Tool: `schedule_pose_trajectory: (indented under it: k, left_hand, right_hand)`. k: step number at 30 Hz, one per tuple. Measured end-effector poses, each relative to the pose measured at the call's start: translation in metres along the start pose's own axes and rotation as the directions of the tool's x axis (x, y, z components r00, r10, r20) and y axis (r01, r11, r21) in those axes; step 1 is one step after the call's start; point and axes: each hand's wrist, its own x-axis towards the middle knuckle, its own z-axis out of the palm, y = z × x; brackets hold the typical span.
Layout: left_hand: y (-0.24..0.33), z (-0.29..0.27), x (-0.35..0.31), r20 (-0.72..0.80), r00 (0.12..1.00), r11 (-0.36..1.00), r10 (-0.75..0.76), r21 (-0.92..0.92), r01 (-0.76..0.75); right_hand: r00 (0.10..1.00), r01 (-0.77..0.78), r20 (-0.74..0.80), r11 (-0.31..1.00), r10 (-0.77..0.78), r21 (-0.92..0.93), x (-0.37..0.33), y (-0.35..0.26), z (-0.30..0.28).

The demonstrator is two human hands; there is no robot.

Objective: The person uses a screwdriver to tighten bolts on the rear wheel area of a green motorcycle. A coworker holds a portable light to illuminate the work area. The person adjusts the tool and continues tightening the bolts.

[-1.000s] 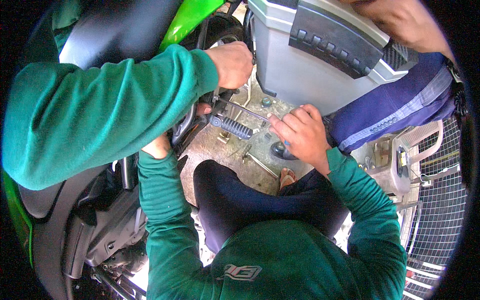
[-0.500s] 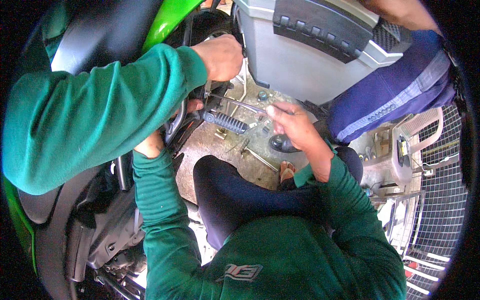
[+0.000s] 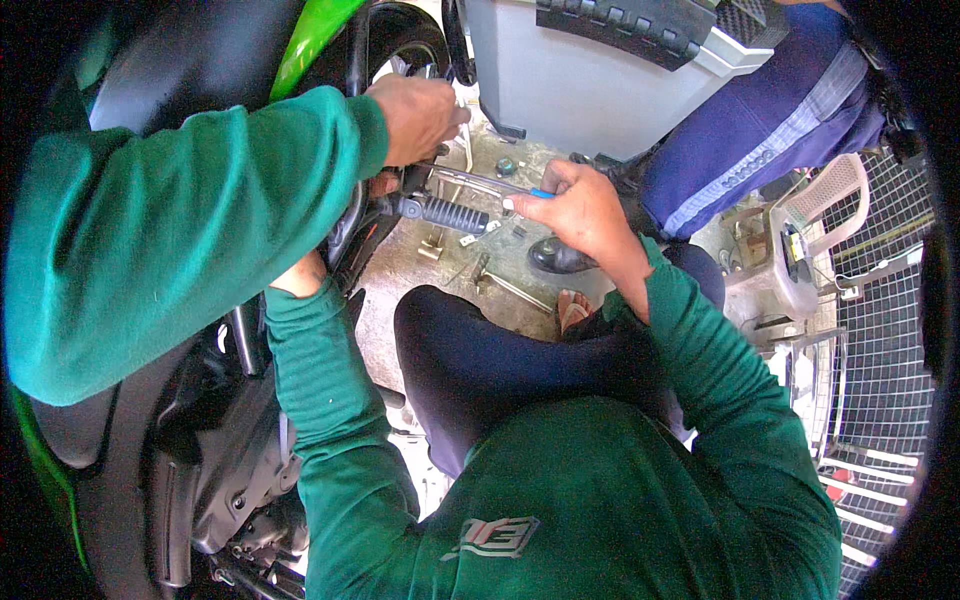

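My right hand (image 3: 588,210) is closed on the end of a long, thin metal-shafted tool (image 3: 480,180) with a blue part at the grip. Its shaft points left toward the motorcycle's side, above a black ribbed footrest (image 3: 450,213). My left hand (image 3: 300,276) reaches in beside the motorcycle frame. A co-worker's green sleeve covers most of it; a few fingertips show by the footrest bracket, and their grip is hidden. The co-worker's hand (image 3: 415,118) is at the frame, just above the tool's far end.
The black and green motorcycle (image 3: 130,400) fills the left side. A grey case (image 3: 560,90) stands at the top. Another person's leg in blue trousers (image 3: 760,140) and a black shoe (image 3: 560,256) are close on the right. Beyond are a beige plastic chair (image 3: 790,240) and a wire grille (image 3: 880,380).
My right hand has rolled over on the tool, so its back faces up and the blue part shows. The co-worker's hand has turned, its fingers now pointing right. The view has shifted slightly.
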Motion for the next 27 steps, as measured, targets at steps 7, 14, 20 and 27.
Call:
schedule_pose_trajectory:
  k: [7,14,20,27]
  left_hand:
    - [0.002,0.018,0.006,-0.010,0.979,0.978,-0.205,0.041,0.206]
    - [-0.003,0.017,0.003,-0.039,0.997,0.977,-0.059,0.203,0.066]
    - [-0.003,0.003,0.001,0.073,0.997,0.985,-0.027,0.172,0.014]
    - [-0.002,0.009,-0.003,-0.140,0.987,0.976,-0.073,0.193,0.099]
  right_hand:
    - [0.865,-0.411,0.458,0.811,0.204,0.416,0.002,-0.002,-0.009]
    - [0.951,0.231,-0.232,0.968,-0.204,0.096,-0.070,-0.003,0.020]
    - [0.754,0.587,0.093,0.604,-0.650,-0.540,-0.044,0.037,-0.001]
    - [0.589,0.720,0.194,0.400,-0.785,-0.568,-0.019,0.032,0.004]
